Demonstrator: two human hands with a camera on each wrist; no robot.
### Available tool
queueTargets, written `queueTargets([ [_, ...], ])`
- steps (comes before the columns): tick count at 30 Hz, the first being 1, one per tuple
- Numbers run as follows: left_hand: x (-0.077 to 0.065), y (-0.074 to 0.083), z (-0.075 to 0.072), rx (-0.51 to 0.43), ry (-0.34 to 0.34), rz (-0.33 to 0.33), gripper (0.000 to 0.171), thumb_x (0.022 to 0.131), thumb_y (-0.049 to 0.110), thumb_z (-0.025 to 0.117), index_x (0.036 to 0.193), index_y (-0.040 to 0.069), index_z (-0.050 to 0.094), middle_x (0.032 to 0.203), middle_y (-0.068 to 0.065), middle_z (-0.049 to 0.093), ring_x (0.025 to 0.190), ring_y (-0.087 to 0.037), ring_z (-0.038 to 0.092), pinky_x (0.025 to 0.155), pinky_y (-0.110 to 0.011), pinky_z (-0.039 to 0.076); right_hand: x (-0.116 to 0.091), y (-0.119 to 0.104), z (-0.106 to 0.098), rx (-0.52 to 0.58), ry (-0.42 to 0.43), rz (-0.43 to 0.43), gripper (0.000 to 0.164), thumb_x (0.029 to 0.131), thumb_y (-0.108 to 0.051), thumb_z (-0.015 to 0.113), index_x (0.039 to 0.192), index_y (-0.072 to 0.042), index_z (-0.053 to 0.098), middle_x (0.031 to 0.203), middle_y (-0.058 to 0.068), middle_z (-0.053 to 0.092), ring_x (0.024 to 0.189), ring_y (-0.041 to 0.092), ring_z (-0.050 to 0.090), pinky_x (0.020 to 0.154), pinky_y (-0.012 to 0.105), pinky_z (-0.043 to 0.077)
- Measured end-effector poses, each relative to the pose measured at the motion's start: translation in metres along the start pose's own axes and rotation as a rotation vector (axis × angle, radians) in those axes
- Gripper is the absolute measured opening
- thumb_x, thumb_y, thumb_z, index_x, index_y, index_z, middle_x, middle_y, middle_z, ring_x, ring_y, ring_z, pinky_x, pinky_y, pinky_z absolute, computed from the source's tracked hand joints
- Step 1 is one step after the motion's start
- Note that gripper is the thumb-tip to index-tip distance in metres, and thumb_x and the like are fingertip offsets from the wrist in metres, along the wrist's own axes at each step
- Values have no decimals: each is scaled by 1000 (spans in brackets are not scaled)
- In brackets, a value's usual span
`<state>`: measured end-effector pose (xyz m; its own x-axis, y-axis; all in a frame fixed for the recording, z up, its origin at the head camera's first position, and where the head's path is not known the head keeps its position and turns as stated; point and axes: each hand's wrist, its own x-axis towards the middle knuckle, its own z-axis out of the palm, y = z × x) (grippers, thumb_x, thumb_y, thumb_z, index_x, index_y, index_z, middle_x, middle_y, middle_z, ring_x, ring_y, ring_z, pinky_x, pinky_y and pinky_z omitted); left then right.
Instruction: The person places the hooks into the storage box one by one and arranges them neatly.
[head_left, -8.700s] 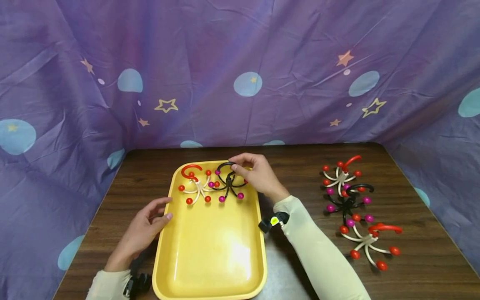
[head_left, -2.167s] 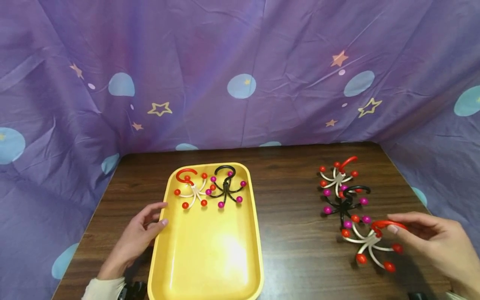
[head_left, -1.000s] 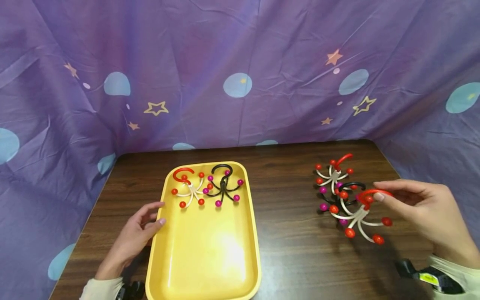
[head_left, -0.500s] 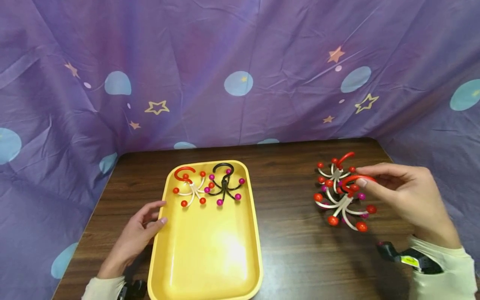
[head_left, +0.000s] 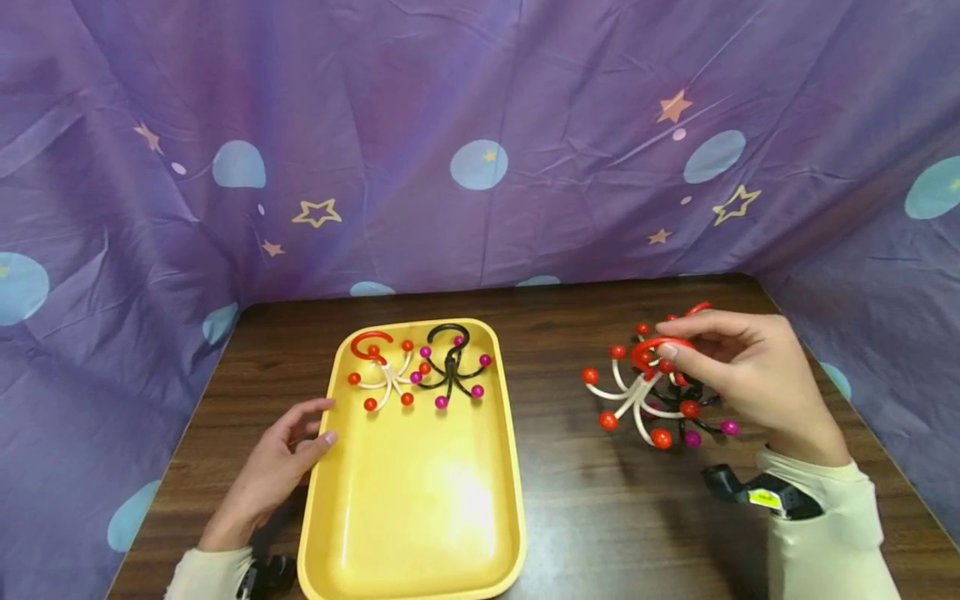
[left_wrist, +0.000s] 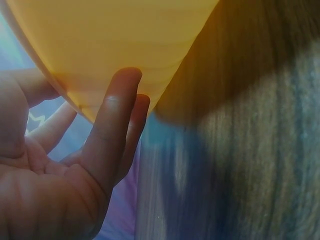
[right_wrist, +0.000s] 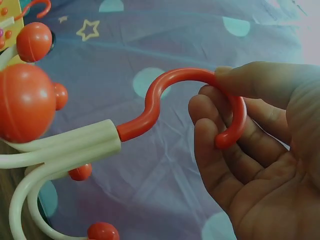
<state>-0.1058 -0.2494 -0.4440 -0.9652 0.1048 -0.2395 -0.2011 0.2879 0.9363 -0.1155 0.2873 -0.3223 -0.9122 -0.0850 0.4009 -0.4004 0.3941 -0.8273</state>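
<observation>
Head view, massager (head_left: 641,387) in right hand (head_left: 761,375); left hand (head_left: 276,467) apart

The red hook (right_wrist: 175,75) of a white-armed massager (right_wrist: 95,138) with red ball tips (right_wrist: 25,102) is gripped by the right hand (right_wrist: 267,172) before star-printed cloth (right_wrist: 155,195).

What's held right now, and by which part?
Right hand holds white-armed piece with red balls by its red hook. Left hand touches yellow tray at its left rim; grip unclear.
</observation>
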Motion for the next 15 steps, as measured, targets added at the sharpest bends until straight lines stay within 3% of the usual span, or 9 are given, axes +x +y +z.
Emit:
queueTargets([
  [10,1,-4,2,2,10,38,55,106,17,67,155,8,45,133,-29,62,93,-17,72,72,-36,64,13,-4,33,69,-120,-33,20,88,5,82,106,-3,81,94,-1,81,69,10,75,59,22,59],
  [15,1,-3,2,-15,-2,25,55,106,17,66,156,9,44,137,-30,60,95,-17,73,73,-38,65,19,-1,54,191,-165,-66,22,86,12,80,106,3,79,92,1,80,70,10,73,62,22,61],
])
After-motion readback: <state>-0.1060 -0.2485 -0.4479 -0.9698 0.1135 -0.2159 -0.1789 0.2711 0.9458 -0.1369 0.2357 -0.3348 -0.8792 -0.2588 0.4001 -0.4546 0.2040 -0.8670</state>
